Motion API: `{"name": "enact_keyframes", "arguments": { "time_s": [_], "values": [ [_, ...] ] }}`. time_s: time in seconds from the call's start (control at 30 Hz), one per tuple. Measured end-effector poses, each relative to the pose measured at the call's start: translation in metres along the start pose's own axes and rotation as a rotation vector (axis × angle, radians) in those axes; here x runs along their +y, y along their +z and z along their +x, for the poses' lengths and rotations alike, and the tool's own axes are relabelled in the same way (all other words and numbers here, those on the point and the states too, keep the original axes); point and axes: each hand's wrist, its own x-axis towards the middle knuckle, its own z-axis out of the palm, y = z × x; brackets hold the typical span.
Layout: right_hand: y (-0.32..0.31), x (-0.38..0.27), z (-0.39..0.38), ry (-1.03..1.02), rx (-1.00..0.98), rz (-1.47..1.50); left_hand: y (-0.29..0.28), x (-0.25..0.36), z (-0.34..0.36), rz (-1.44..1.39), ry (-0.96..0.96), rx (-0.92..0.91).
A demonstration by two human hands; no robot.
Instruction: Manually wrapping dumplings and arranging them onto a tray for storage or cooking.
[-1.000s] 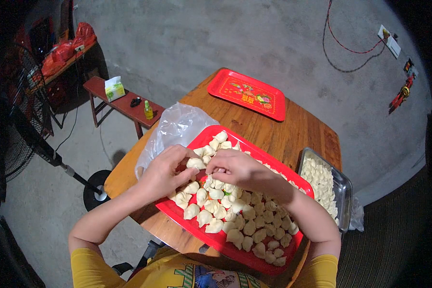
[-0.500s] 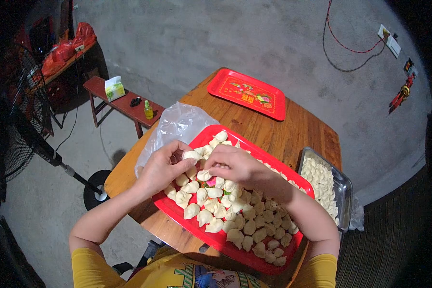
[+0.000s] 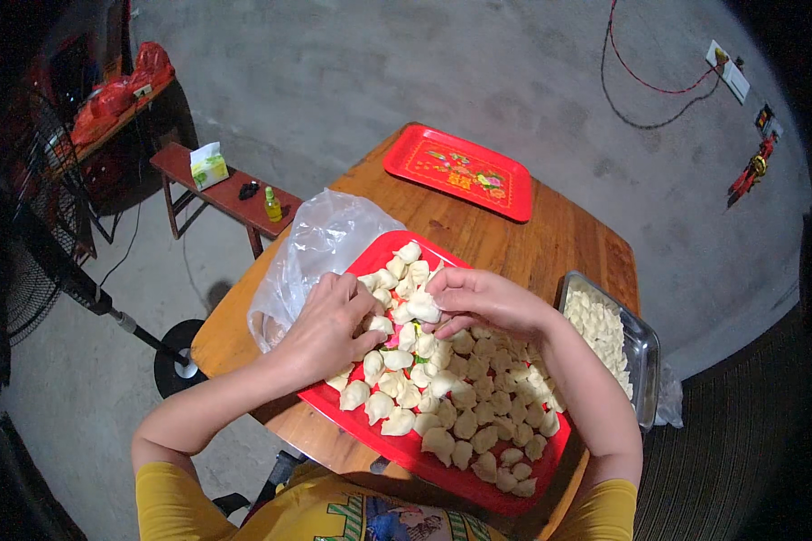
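Note:
Pale folded dumplings (image 3: 397,383) lie in loose rows and clusters across a red tray (image 3: 334,410) on the wooden table. Over the tray's left side, my left hand (image 3: 332,323) is bent down with thumb and fingers closed about a dumpling (image 3: 381,324); part of that grip is hidden by the hand itself. My right hand (image 3: 483,302), close beside it, pinches another dumpling (image 3: 423,308) between thumb and fingertips, just above the others. Dumplings toward the tray's near right lie in my arm's shadow.
A patterned red tray (image 3: 465,180) lies at the table's far side. A metal pan (image 3: 642,361) full of pale pieces stands at the right. A clear plastic bag (image 3: 320,234) lies left of the dumplings. Beyond are a bench (image 3: 230,198) and a standing fan (image 3: 54,252).
My left hand has moved lower, from one dumpling to another nearer one. My right hand has shifted slightly right and turned, and now shows a dumpling in its fingers.

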Motion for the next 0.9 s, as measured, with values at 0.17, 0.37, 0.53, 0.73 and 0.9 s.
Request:
{"name": "enact_keyframes", "arguments": {
  "time_s": [0.17, 0.37, 0.53, 0.73, 0.9],
  "values": [
    [0.002, 0.002, 0.001, 0.019, 0.008, -0.017, 0.006, -0.002, 0.001, 0.025, 0.023, 0.075],
    [0.006, 0.006, 0.01, 0.053, -0.022, 0.043, -0.006, 0.013, 0.009, -0.108, 0.077, 0.12],
    [0.012, 0.006, 0.016, 0.065, -0.06, 0.074, -0.007, 0.025, 0.014, -0.35, 0.184, 0.057],
    [0.006, 0.016, 0.015, 0.021, 0.045, 0.022, 0.001, 0.014, 0.016, -0.422, 0.007, 0.094],
    [0.0, 0.013, 0.0, -0.097, 0.216, -0.448, -0.002, 0.01, 0.024, -0.299, -0.185, -0.111]
  ]
}}
